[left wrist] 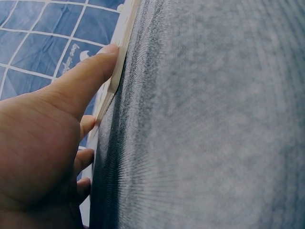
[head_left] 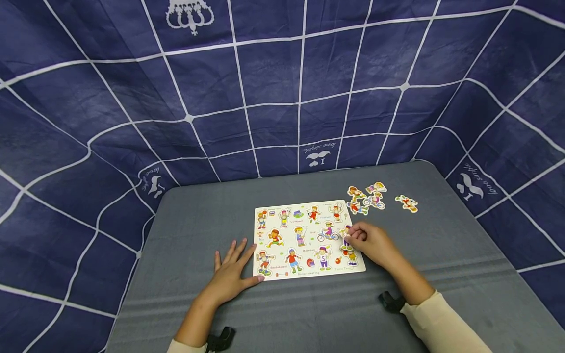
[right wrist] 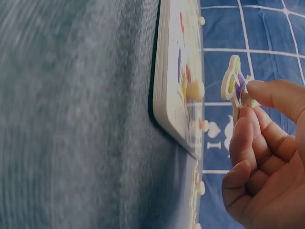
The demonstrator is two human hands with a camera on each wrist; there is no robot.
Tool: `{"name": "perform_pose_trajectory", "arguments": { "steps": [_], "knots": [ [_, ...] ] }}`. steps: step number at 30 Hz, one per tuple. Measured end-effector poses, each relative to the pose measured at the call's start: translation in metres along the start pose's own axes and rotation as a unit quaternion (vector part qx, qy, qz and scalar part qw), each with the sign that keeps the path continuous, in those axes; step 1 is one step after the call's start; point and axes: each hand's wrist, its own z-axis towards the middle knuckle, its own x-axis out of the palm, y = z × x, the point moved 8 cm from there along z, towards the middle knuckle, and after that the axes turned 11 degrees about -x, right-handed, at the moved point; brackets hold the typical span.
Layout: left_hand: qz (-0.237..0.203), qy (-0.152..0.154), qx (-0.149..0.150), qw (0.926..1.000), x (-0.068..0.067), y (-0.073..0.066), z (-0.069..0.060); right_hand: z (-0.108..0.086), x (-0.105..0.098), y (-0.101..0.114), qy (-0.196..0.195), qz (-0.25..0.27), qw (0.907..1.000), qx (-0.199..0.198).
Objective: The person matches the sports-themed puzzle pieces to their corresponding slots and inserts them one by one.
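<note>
A pale wooden puzzle board (head_left: 361, 265) printed with sports figures lies on the grey table. My left hand (head_left: 229, 278) rests at its lower left corner with fingers spread, and the left wrist view shows the thumb (left wrist: 90, 71) touching the board's edge (left wrist: 122, 57). Over the board's right side, my right hand (head_left: 374, 243) pinches a small wooden figure piece (right wrist: 232, 82) in purple and green between thumb and fingers. In the right wrist view that piece is held apart from the board (right wrist: 163, 76). Knobs stick up from the board there.
Several loose figure pieces (head_left: 374, 200) lie beyond the board's upper right corner, and one piece (head_left: 406, 203) lies farther right by itself. Blue cloth (head_left: 273, 73) with white lines hangs behind and at both sides of the grey table (head_left: 212, 215).
</note>
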Motion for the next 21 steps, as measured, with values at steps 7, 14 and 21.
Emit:
{"name": "perform_pose_trajectory", "arguments": {
  "steps": [7,14,21],
  "knots": [
    [0.003,0.003,-0.003,1.0000,0.000,0.001,0.000,0.001,0.011,0.007,0.016,0.004,0.9998,-0.003],
    [0.008,0.004,-0.003,1.0000,0.001,0.002,0.001,0.004,0.026,0.017,0.049,0.039,0.9978,-0.020],
    [0.011,0.004,-0.003,0.9999,0.003,0.003,0.002,0.008,0.038,0.027,0.086,0.033,0.9946,-0.048]
  ]
}}
